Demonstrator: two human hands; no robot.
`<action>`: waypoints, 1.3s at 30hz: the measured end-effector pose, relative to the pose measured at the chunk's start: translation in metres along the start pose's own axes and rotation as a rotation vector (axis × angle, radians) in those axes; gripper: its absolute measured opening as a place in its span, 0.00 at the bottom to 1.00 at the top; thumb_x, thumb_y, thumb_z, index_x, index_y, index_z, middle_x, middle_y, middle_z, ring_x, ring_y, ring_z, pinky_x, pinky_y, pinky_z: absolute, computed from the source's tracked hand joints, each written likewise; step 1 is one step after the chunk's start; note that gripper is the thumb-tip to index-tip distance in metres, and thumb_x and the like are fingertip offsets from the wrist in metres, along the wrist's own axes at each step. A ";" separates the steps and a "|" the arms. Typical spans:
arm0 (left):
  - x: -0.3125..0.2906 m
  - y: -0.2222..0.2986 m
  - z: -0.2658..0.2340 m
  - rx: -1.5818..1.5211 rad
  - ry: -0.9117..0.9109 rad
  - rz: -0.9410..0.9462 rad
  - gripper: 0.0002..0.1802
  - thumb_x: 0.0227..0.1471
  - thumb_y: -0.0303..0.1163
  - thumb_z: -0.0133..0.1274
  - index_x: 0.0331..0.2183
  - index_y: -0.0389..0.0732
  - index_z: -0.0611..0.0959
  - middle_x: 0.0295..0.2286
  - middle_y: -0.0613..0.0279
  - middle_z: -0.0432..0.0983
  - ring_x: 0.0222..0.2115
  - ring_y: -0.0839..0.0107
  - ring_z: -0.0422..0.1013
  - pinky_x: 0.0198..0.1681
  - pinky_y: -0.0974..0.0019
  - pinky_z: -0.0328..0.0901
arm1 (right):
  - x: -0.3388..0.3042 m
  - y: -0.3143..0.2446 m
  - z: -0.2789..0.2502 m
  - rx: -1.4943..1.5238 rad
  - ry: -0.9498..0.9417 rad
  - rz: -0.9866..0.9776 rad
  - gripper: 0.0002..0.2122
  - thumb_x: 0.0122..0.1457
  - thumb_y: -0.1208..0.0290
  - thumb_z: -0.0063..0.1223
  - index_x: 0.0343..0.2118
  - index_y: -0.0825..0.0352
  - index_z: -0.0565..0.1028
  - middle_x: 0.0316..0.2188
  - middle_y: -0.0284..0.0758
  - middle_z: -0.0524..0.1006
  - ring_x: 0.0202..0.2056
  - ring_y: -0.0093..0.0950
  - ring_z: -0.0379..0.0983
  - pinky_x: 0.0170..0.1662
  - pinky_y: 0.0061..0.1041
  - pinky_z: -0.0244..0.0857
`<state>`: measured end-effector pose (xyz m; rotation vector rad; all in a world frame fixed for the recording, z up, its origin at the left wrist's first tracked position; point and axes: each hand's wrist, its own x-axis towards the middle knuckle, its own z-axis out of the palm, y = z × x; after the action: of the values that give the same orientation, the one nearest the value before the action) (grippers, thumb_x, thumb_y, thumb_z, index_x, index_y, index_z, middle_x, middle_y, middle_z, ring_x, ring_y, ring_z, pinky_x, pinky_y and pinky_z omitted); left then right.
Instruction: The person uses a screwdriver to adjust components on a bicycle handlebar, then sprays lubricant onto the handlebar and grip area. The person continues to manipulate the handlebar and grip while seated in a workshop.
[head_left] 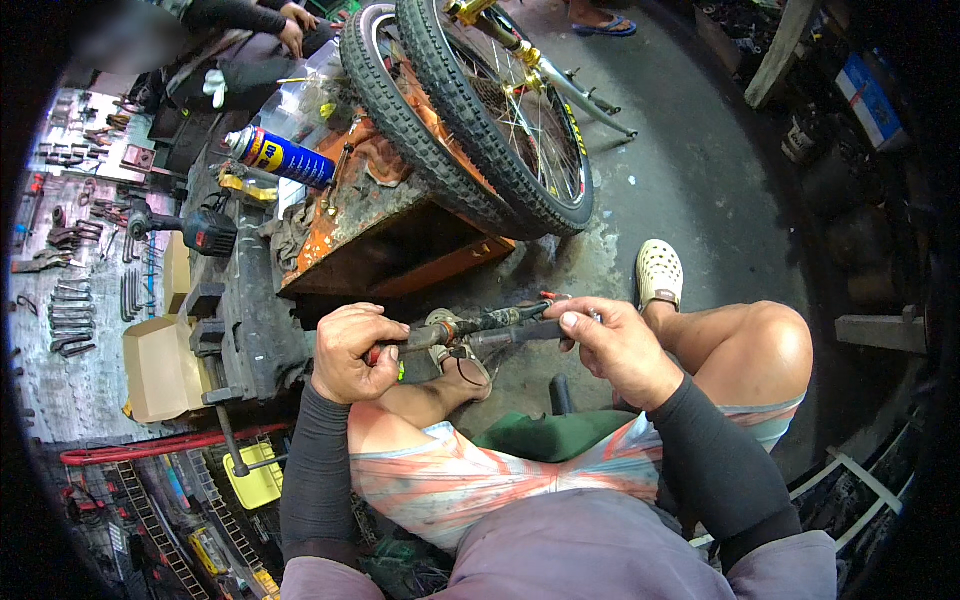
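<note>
In front of my knees, both hands hold long, narrow metal pieces that meet between them. My left hand [350,350] is closed round a worn metal handle [420,338] with red at its end. From there a black, greasy rod [490,320] runs toward my right hand. Just below it lies a smooth dark grey bar [515,334], its right end pinched between the thumb and fingers of my right hand [615,345]. The right fingertips also reach the rod's far end. I cannot make out the exact kind of these parts, or whether they are joined.
Two bicycle wheels [400,110] lean by an orange metal box [420,270] ahead. A blue spray can [285,158], a cordless impact wrench [190,228] and an open cardboard box [165,370] are at left, near a tool board [75,270]. Another person's hands [291,30] show at upper left.
</note>
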<state>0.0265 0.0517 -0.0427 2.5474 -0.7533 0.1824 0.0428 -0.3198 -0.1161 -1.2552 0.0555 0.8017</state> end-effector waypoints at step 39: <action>0.001 -0.016 0.021 0.040 0.358 -0.123 0.11 0.48 0.33 0.58 0.20 0.39 0.76 0.18 0.57 0.71 0.18 0.57 0.70 0.27 0.58 0.67 | 0.019 -0.020 0.021 -0.535 -0.117 0.041 0.20 0.67 0.70 0.65 0.60 0.70 0.82 0.45 0.44 0.87 0.41 0.29 0.83 0.49 0.31 0.76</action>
<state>0.0357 0.0529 -0.0671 2.4887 -0.4570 0.5973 0.0597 -0.2935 -0.1008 -1.7089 -0.2434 0.9593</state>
